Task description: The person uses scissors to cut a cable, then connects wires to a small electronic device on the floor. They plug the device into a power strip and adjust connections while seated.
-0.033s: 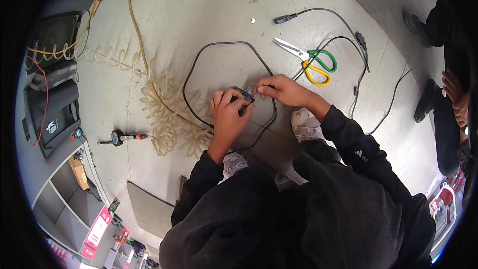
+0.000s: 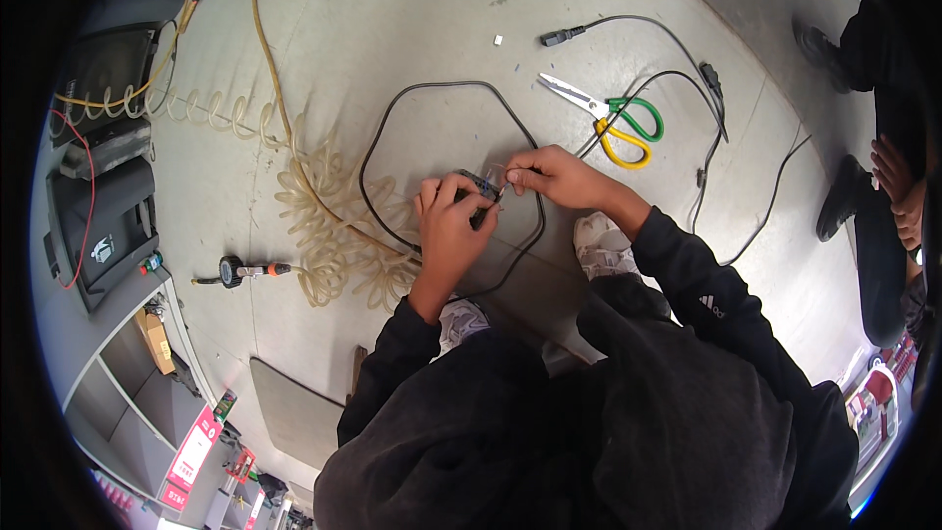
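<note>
Both hands at a small dark block, near the scissors

Head view: the scissors point(image 2: 601, 116) lie open on the floor point(image 2: 432, 20), one handle green, the other yellow, and all places here are taken from them. Left of the scissors and nearer the person is the dark block point(image 2: 477, 179), held up between the two hands. The left hand point(image 2: 449, 226) grips it, fingers bent over its top and thumb at its near side. Fine wires point(image 2: 489, 179), some blue, stick out at the block's right end. The right hand point(image 2: 557, 179) is closed in a pinch at these wires, thumb against forefinger; exactly which strand it has is too small to tell.

A black cable point(image 2: 446, 85) bends in a wide loop left of the scissors, around the block and partly behind the hands. Beyond the scissors lies a plug point(image 2: 561, 37) on a black cord, and a second connector point(image 2: 713, 83) rests to their right. A white scrap point(image 2: 497, 40) is beyond them to the left. Well to their left spreads a tangled clear hose point(image 2: 324, 186), with a gauge point(image 2: 232, 272) past it, nearer the person. Far right of the scissors are a co-worker's hands point(image 2: 893, 175), held together.
</note>
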A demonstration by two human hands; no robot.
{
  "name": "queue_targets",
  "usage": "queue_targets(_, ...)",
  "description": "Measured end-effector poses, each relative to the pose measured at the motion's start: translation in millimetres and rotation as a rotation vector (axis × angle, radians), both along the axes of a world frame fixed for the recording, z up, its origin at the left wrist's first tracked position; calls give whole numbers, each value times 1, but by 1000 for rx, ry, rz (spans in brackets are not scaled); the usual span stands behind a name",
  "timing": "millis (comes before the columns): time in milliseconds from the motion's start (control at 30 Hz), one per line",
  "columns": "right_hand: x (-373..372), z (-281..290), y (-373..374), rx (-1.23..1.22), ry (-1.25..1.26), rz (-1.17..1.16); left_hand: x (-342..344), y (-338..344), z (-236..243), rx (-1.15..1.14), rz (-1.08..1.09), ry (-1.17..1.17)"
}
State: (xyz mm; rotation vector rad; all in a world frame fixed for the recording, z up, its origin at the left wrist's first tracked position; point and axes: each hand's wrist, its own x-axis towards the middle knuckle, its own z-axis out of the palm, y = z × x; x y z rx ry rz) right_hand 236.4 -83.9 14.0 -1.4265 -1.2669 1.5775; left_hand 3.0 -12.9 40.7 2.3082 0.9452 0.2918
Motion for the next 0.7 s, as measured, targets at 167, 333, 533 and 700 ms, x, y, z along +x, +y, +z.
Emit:
queue_targets(167, -7, -13, -5, 2, -23, -12, -1, -2, 0, -31, 19, -32)
queue_targets(333, -17, -13, -3, -117, -3, -4, 1, 8, -2, -49, -1, -36)
queue_targets(533, -22, -19, -1, -134, 31, -20, 2, 21, -15, -90, 62, -44)
queue_targets(700, -23, -25, -2, -163, 82, -44, 2, 30, -22, -127, 41, -45)
